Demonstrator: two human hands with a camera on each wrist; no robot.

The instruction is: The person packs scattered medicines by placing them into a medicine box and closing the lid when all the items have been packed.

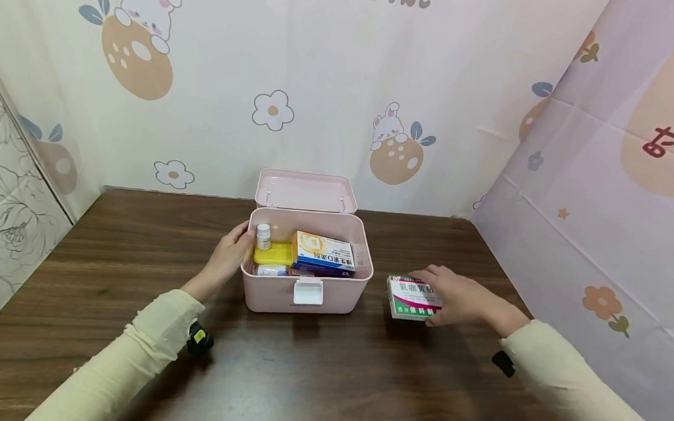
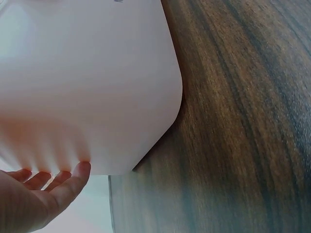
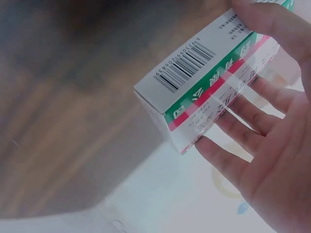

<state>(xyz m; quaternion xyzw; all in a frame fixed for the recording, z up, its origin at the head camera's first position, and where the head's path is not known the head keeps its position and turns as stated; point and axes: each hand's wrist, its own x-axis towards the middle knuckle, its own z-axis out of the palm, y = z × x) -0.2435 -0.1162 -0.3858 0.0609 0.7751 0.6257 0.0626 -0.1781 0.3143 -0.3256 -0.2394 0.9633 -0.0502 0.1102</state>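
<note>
A pink plastic storage box [image 1: 309,294] stands on the table with its lid [image 1: 306,190] tipped back. My left hand [image 1: 225,258] rests against the left side of this box; in the left wrist view its fingertips [image 2: 83,168] touch the pink wall. To the right, my right hand [image 1: 453,297] grips a white, green and magenta medicine box [image 1: 411,299] between thumb and fingers. The right wrist view shows the barcode side of that medicine box [image 3: 180,73]. Inside the pink box lie a vitamin D drops box [image 1: 323,251], a small white bottle [image 1: 263,236] and a yellow item [image 1: 273,253].
Another white container [image 1: 272,269] lies near the front wall inside the pink box, partly hidden. The dark wood table [image 1: 327,377] ends at a printed fabric wall [image 1: 216,100] behind and another [image 1: 578,238] to the right. A white latch [image 1: 309,292] hangs at the box's front.
</note>
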